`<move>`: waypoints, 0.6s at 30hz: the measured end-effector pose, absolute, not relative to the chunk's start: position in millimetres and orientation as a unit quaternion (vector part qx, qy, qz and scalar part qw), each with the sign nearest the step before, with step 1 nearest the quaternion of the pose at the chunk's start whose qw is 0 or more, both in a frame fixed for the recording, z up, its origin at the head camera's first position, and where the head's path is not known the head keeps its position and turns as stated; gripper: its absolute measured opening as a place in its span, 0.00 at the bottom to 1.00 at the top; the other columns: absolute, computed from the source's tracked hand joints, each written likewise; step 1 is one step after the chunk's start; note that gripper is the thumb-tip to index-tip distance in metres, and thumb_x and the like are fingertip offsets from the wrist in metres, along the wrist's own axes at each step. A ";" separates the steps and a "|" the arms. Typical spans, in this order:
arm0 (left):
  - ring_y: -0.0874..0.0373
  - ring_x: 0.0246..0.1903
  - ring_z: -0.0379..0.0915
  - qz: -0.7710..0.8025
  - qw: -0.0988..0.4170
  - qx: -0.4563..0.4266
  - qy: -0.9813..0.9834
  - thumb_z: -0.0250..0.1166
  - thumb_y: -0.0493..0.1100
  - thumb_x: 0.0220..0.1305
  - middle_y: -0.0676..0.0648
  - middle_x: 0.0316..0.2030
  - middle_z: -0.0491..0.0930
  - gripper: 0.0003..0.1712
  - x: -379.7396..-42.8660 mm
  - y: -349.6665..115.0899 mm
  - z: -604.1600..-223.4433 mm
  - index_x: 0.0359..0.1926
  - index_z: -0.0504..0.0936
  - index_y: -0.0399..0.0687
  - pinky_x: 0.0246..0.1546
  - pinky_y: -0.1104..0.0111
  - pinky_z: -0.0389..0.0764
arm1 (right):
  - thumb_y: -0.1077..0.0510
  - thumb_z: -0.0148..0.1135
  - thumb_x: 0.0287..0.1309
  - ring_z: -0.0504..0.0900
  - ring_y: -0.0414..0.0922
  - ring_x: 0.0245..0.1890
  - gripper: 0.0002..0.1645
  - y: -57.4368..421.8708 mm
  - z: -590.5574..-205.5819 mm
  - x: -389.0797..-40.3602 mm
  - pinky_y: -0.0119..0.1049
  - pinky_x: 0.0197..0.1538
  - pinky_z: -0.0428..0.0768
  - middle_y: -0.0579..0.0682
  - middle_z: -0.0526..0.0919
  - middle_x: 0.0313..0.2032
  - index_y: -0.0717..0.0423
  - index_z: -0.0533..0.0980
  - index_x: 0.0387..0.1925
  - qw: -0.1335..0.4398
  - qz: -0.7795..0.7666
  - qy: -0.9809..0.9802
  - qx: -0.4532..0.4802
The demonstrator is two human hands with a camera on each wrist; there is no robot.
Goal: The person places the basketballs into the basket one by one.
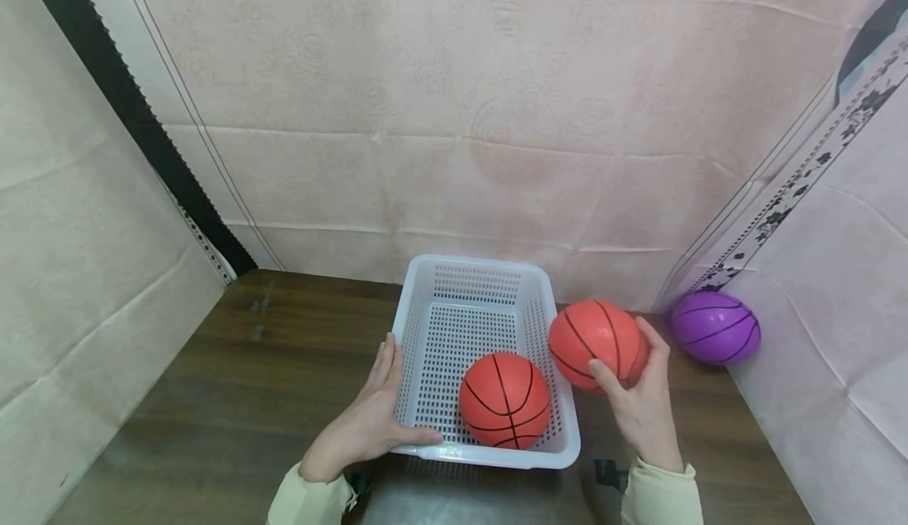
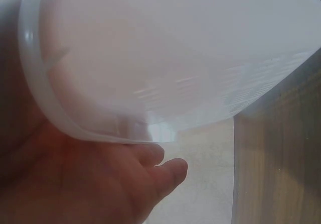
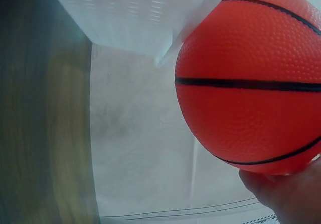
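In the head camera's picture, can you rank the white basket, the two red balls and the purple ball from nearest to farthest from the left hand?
From the left hand:
1. White basket: touching it.
2. Loose red ball: inside the basket.
3. Held red ball: right side, in the right hand.
4. Purple ball: farthest right.

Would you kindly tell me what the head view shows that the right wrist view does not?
Only the head view shows the purple ball, the left hand and the loose red ball inside the white basket. Only the right wrist view shows the pebbled grain of the held red ball. Both show the held red ball, right hand, white basket and table.
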State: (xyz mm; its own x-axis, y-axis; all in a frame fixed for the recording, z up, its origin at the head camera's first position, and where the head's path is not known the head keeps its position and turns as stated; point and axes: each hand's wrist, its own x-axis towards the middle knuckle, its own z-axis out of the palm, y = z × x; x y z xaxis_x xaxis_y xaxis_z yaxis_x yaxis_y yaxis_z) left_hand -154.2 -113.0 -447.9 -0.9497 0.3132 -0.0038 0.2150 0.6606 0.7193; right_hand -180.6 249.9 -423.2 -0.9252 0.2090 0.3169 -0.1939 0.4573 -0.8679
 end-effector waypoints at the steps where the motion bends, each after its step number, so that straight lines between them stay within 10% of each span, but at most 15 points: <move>1: 0.46 0.73 0.18 0.386 0.063 0.145 0.909 0.77 0.66 0.40 0.44 0.74 0.17 0.81 -154.1 -113.1 -448.1 0.75 0.30 0.36 0.68 0.44 0.42 | 0.56 0.72 0.54 0.67 0.43 0.59 0.54 250.2 -423.4 -180.5 0.22 0.52 0.71 0.45 0.59 0.66 0.39 0.49 0.73 0.194 0.516 -0.834 0.007; 10: 0.45 0.73 0.18 0.387 0.063 0.146 0.908 0.78 0.65 0.40 0.45 0.74 0.17 0.81 -154.8 -112.5 -448.7 0.75 0.30 0.36 0.68 0.42 0.43 | 0.54 0.63 0.61 0.55 0.59 0.68 0.49 248.5 -424.8 -179.9 0.69 0.60 0.60 0.46 0.41 0.74 0.27 0.48 0.75 0.200 0.472 -0.854 0.085; 18: 0.46 0.73 0.18 0.388 0.065 0.137 0.909 0.78 0.64 0.40 0.44 0.74 0.18 0.81 -153.7 -112.0 -447.3 0.75 0.30 0.36 0.67 0.42 0.42 | 0.53 0.63 0.61 0.44 0.46 0.74 0.55 241.7 -421.8 -178.3 0.63 0.68 0.48 0.39 0.38 0.76 0.33 0.37 0.75 0.164 0.507 -0.841 0.090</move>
State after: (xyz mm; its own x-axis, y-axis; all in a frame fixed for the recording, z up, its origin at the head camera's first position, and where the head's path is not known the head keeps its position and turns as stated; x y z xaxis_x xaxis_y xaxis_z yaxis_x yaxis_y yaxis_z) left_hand -153.7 -112.0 -447.3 -0.9542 0.2990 -0.0129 0.1975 0.6617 0.7233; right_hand -178.3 241.7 -421.8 -0.9298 0.0144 0.3677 -0.3183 0.4698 -0.8234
